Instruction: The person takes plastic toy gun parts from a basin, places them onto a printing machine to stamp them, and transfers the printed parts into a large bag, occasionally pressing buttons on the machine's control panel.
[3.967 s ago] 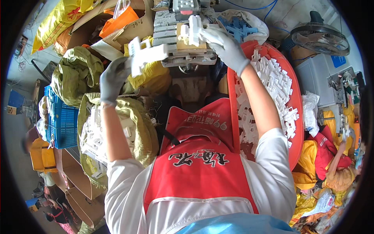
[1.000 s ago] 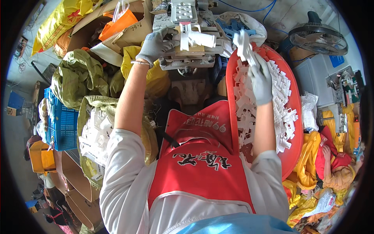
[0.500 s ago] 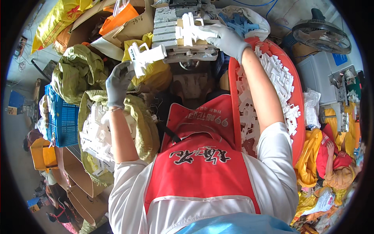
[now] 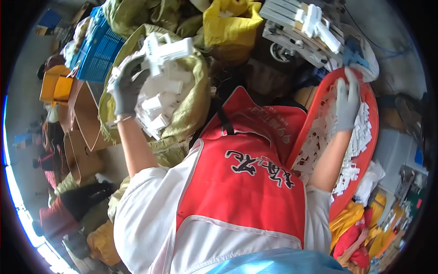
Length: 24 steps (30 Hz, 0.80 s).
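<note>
My left hand (image 4: 127, 89), in a grey glove, is over the open yellow-green sack (image 4: 198, 98). It grips a white pistol-shaped plastic piece (image 4: 169, 51) at its fingertips; motion smears the fingers a little. Below lie many white plastic pieces (image 4: 157, 102) inside the sack. My right hand (image 4: 348, 100), gloved too, reaches over the red tub (image 4: 370, 132) with fingers stretched out and nothing visible in them. White plastic parts (image 4: 360, 137) fill that tub. Another white pistol-shaped piece (image 4: 315, 23) rests on the grey machine bed (image 4: 280, 16) beyond.
A yellow bag (image 4: 230, 29) stands between sack and machine. At the far left are a blue crate (image 4: 100, 52) and cardboard boxes (image 4: 82, 153). Behind the tub's far end sits a white sack with blue pieces (image 4: 353, 52). Another person (image 4: 356, 242) is at lower right.
My left hand has carried the white piece from beside the machine to over the sack. My right hand has left the piece on the machine and moved over the tub. The view has turned left.
</note>
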{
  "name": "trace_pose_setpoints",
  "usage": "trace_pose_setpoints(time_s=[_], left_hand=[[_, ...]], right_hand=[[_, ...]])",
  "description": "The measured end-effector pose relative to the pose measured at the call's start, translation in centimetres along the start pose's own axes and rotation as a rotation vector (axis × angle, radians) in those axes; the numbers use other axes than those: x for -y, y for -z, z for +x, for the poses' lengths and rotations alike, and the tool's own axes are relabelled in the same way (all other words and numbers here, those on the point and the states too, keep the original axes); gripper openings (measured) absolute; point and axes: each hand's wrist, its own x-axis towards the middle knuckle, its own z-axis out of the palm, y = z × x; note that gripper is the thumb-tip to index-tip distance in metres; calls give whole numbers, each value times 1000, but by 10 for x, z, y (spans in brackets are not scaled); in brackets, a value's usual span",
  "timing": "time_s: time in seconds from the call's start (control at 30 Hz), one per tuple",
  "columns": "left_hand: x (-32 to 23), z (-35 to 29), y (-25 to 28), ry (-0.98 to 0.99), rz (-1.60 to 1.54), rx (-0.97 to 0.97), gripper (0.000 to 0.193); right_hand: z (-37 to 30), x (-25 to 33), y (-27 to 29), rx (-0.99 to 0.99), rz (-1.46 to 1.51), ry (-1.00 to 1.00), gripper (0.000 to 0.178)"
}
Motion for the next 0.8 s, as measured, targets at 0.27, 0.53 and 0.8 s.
trace_pose_setpoints(time_s=[0.27,0.53,0.8], left_hand=[[15,1,51,-48,188,-323,28],[-150,131,-51,-759,105,-169,34],[-339,190,-86,-1267,192,-288,50]], right_hand=[[-108,-35,-35,166,297,-397,28],[-72,52,9,119,68,35,24],[-129,32,-10,142,205,-141,26]])
